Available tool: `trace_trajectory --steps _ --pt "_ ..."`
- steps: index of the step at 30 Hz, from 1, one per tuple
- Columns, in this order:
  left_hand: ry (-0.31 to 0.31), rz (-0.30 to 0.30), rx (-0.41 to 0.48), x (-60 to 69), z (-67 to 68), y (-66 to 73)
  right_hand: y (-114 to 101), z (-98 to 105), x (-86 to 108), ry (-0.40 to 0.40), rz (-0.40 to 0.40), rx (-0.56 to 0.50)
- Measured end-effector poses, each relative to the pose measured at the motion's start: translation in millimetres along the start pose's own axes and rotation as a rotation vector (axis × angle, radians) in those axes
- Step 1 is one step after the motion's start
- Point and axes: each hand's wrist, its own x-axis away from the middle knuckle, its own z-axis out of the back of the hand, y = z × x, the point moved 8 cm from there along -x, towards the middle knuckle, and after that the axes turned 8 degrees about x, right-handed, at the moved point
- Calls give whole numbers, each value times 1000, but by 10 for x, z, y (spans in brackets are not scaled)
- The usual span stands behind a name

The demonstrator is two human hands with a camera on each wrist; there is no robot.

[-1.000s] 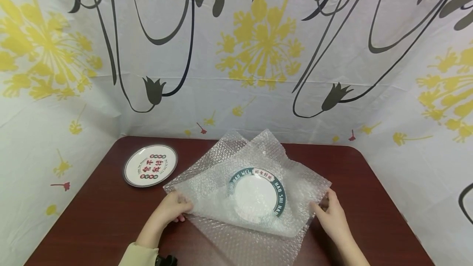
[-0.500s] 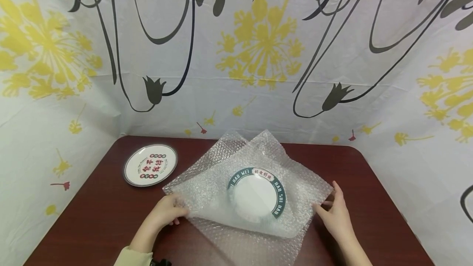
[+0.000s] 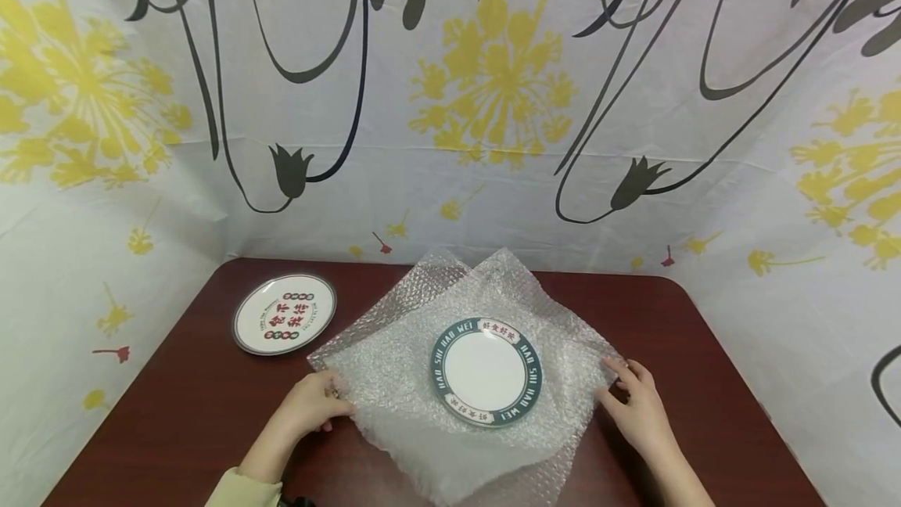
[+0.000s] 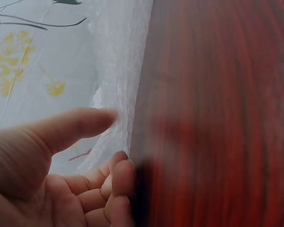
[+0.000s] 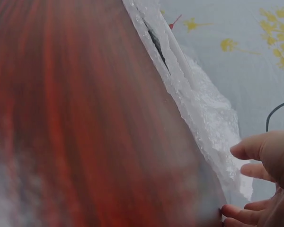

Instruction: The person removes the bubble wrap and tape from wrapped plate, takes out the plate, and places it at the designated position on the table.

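Note:
A round plate (image 3: 486, 374) with a white middle and a green lettered rim lies uncovered on crossed sheets of bubble wrap (image 3: 563, 343) at mid-table. My left hand (image 3: 308, 407) is at the wrap's left edge. In the left wrist view, that hand's thumb (image 4: 92, 124) lies against the wrap's side, with a gap to the loosely bent fingers. On the opposite side, my right hand (image 3: 639, 413) is at the right edge. The right wrist view has its thumb (image 5: 248, 146) and fingers spread beside the wrap (image 5: 199, 109), nothing pinched between them.
A second white plate (image 3: 285, 314) with red characters lies at the back left of the dark red table (image 3: 704, 413). Behind and beside the table hangs a white patterned cloth (image 3: 436, 202).
The wrap flap that covered the plate has come down toward the front, baring the plate's whole rim. Both hands have loosened from the flap's corners and stay near the wrap's edges.

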Motion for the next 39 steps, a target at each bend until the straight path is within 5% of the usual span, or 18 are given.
trace_trajectory --steps 9,16,24,39 --pt "22 29 -144 -15 24 -27 -23 -41 -16 -68 19 77" --pt "72 -26 -293 -20 57 29 -75 -33 -15 -64 59 125" --pt "65 -71 -361 -19 62 57 -45 -64 -44 -88 58 175" --pt "15 -39 -411 -63 51 44 -55 -80 -63 -86 88 210"
